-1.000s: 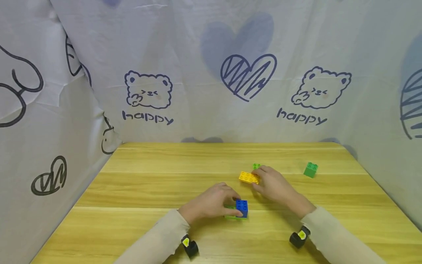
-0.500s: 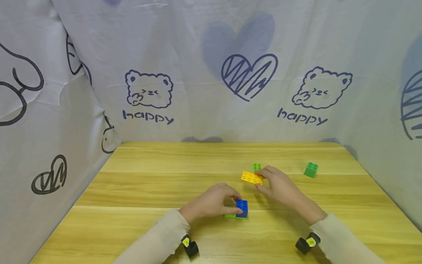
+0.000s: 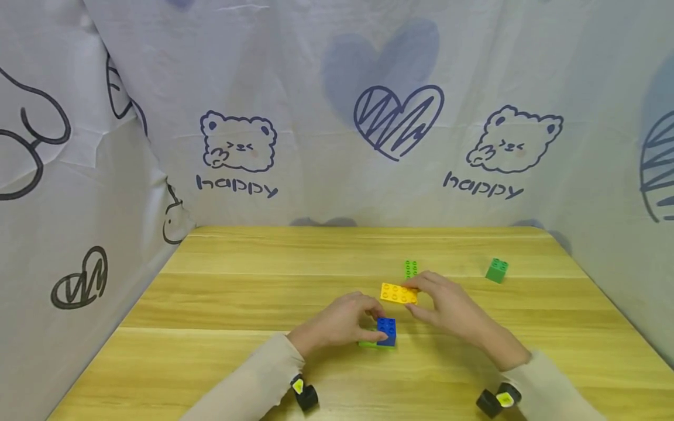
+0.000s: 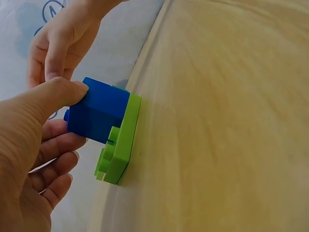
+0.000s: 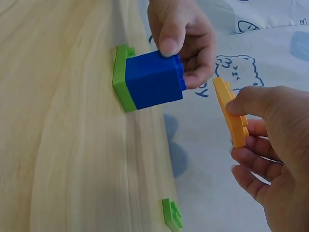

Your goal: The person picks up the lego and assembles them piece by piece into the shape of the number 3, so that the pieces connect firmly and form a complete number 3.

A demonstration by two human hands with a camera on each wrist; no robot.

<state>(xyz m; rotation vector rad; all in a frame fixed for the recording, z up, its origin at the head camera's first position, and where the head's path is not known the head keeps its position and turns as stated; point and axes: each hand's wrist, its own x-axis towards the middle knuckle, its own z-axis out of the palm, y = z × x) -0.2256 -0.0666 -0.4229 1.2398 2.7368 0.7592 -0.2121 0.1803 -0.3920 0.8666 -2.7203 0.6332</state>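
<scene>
My left hand [image 3: 339, 320] pinches a blue brick [image 3: 387, 332] between thumb and fingers. In the left wrist view, that blue brick [image 4: 99, 108] sits on one end of a light green plate brick [image 4: 124, 145], whose free studs show beside it. The green plate rests on the table. Thumb and fingers of my right hand [image 3: 447, 304] grip one end of a flat yellow brick [image 3: 396, 293], studs up. Seen from the right wrist, the yellow brick [image 5: 231, 113] is held above the tabletop, apart from the blue brick [image 5: 153, 79].
A second light green plate brick [image 3: 411, 269] lies on the wooden table [image 3: 237, 280] just beyond the yellow brick. Farther right stands a darker green brick [image 3: 497, 271]. A printed white cloth [image 3: 316, 175] hangs behind the table and along its sides.
My right hand has drawn the yellow brick toward me, nearer the blue brick, which uncovers more of the far light green plate. My left hand keeps its place on the blue brick.
</scene>
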